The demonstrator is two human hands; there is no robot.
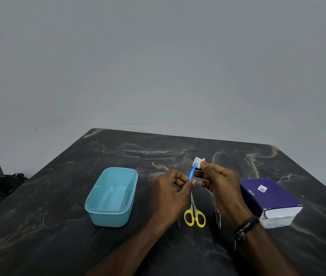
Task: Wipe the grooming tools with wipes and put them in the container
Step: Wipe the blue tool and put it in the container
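From the head view, the left hand (175, 188) pinches a blue tool (191, 173); the right hand (221, 182) holds a white wipe (199, 162) on its tip. The empty teal container (112, 196) lies at 9 o'clock of the hands. Yellow scissors (194, 215) and a nail clipper (217, 217) lie below, partly hidden. A purple box (270, 200) sits at 3 o'clock on the dark marble tabletop (58, 196); grey wall (158, 56) behind.

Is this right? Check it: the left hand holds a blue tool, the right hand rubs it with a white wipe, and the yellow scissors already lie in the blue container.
Not quite. The head view shows the yellow scissors lying on the table, right of the blue container, which holds nothing. The rest stands: the left hand holds the blue tool and the right hand pinches the white wipe on it.
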